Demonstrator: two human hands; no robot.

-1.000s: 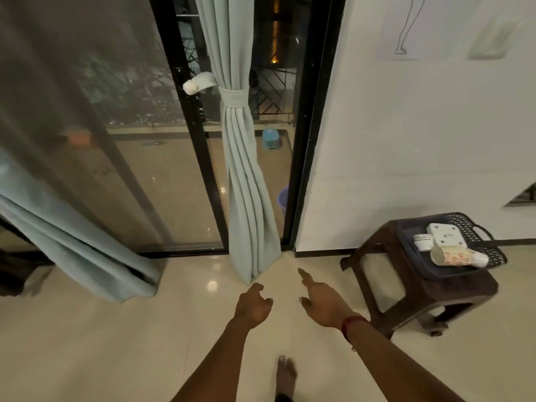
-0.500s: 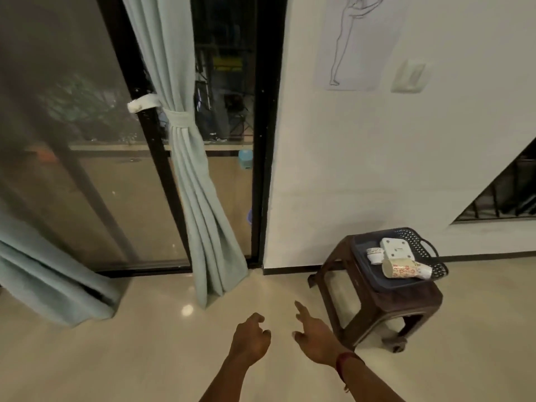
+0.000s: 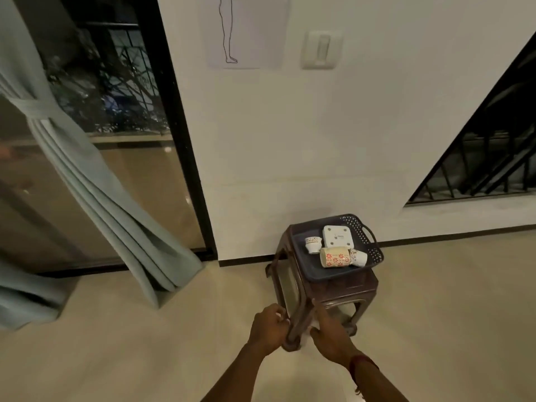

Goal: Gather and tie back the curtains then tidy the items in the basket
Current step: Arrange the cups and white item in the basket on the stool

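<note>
Pale blue curtain (image 3: 95, 181), dark basket (image 3: 336, 272), red-flowered cream cup (image 3: 335, 257).

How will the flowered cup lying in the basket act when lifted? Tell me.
The flowered cup lies on its side, so a nudge would probably roll it. It looks ceramic, likely rigid and breakable. A small cup seems tucked against its mouth and may shift.

Single head view – forward, down, nearing stool (image 3: 324, 288)

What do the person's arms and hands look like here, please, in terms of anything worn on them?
Both forearms are bare, with no sleeves in view. The left hand wears nothing visible. The right hand has a red thread band around its wrist, with a small loose end hanging below. No gloves, rings or watch can be made out.
</note>
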